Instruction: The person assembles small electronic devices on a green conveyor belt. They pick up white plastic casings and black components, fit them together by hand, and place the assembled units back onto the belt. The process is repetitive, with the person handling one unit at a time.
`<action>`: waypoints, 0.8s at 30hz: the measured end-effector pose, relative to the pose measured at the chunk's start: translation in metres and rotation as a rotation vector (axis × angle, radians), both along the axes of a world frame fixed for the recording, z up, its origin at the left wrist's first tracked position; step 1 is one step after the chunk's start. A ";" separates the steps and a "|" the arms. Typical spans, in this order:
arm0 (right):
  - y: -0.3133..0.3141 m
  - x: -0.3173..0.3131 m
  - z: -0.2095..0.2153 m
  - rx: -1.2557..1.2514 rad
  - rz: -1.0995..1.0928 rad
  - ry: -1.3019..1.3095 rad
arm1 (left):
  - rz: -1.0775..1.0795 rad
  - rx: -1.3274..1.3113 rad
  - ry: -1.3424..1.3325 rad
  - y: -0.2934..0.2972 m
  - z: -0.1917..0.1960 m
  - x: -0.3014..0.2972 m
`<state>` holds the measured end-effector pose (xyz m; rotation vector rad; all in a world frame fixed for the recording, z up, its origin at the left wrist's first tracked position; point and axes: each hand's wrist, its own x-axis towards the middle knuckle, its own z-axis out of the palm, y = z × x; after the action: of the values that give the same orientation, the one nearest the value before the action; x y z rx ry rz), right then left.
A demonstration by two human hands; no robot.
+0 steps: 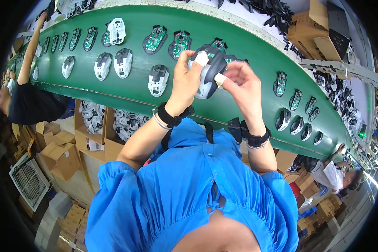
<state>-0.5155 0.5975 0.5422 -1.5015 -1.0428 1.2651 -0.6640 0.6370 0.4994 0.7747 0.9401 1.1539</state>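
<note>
Over the green belt, both hands hold a grey-and-white computer mouse shell (pixel 217 67). My left hand (pixel 185 80) grips its left side, with a pale cover on the thumb. The thumb of my right hand (pixel 244 86), also covered, presses the shell's right edge; that hand's fingers are curled and slightly blurred. Just beyond the shell lies a mouse base with a green circuit board (pixel 217 44), partly hidden. Another open mouse base (pixel 180 44) sits to its left. A white mouse shell with a grey top (pixel 158 80) rests left of my left hand.
The green conveyor belt (pixel 134 90) curves across, carrying rows of mouse bases and shells. Cardboard boxes of white parts (pixel 92 119) stand below at left. An open carton (pixel 311 31) is at the far right edge. A co-worker's arm (pixel 30 52) reaches over the belt at left.
</note>
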 end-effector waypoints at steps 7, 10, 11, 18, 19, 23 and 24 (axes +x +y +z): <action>0.002 -0.007 -0.001 -0.050 0.048 0.527 | -0.161 0.044 -0.037 0.003 0.006 -0.014; 0.003 -0.010 0.003 -0.023 -0.030 0.616 | -0.341 0.107 0.025 -0.005 0.014 -0.027; 0.002 -0.011 0.003 0.010 -0.019 0.587 | -0.368 0.138 0.028 -0.007 0.014 -0.028; -0.013 0.002 0.010 -0.038 0.095 0.326 | -0.521 0.248 0.153 0.002 0.029 -0.038; -0.020 0.007 0.018 -0.088 0.132 0.248 | -0.589 0.268 0.109 -0.003 0.030 -0.045; -0.029 0.006 0.055 -0.060 0.288 0.343 | -0.863 0.219 0.135 -0.026 0.046 -0.067; -0.031 0.001 0.061 -0.057 0.347 0.284 | -0.806 0.323 0.222 -0.032 0.054 -0.067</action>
<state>-0.5143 0.5663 0.6030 -1.1670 -1.1130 1.7075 -0.7306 0.6052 0.5536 1.4038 0.5197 0.5094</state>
